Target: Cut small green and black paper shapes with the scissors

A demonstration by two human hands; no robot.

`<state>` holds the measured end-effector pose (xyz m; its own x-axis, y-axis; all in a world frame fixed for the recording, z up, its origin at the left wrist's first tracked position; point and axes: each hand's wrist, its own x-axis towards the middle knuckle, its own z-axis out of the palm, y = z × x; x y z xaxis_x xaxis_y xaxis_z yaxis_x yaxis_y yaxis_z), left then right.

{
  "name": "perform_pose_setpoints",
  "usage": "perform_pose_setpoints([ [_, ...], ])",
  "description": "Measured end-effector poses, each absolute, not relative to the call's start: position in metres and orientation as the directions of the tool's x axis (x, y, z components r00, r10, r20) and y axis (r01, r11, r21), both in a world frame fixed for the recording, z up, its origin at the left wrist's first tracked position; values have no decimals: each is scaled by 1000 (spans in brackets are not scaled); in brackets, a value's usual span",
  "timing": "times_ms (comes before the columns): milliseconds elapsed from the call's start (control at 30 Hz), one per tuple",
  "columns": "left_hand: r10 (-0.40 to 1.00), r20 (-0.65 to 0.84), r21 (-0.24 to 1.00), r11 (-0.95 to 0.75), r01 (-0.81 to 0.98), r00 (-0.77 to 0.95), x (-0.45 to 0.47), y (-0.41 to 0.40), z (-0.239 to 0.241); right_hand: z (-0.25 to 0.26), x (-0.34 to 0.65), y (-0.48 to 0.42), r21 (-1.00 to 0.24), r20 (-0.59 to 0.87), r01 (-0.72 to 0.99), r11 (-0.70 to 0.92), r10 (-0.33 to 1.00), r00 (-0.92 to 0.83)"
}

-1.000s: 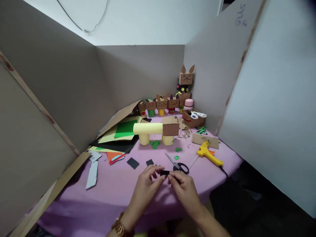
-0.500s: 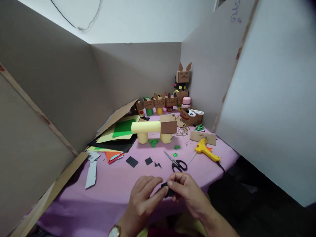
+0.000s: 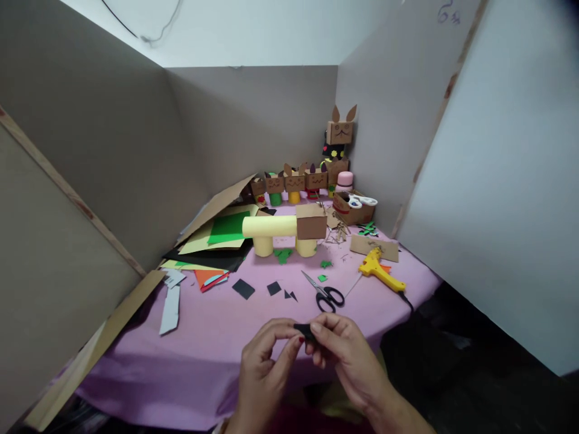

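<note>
Both my hands meet over the near edge of the purple table. My left hand and my right hand pinch a small black paper piece between their fingertips, just above the cloth. Black-handled scissors lie a little beyond my right hand. Small black paper scraps lie beyond my left hand. A pale yellow tube figure with a brown box head stands farther back at the centre.
A yellow glue gun lies at the right with its cord over the edge. Coloured paper sheets pile at the left. Small box-head figures and a cardboard box with white scissors stand at the back. Cardboard walls enclose three sides.
My hands stayed together on the black piece, first drawing nearer to me, then rising slightly. The view shifted a little; nothing on the table moved.
</note>
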<state>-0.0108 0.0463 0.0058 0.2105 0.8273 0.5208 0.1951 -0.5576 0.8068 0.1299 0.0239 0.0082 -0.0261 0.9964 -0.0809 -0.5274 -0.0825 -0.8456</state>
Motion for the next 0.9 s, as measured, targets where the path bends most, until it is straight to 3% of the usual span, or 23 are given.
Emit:
perform_pose_setpoints([
  [200, 923, 365, 927, -372, 42, 120, -3, 41, 11, 8, 128, 20, -871, -1, -492, 1, 1000, 5],
  [667, 988, 145, 983, -150, -103, -54, 5, 37, 17, 19, 128, 13, -971, 70, -219, 94, 991, 113],
  [900, 993, 115, 992, -116, -42, -31, 4, 35, 19, 17, 130, 12, -988, 114, -81, 128, 980, 162],
])
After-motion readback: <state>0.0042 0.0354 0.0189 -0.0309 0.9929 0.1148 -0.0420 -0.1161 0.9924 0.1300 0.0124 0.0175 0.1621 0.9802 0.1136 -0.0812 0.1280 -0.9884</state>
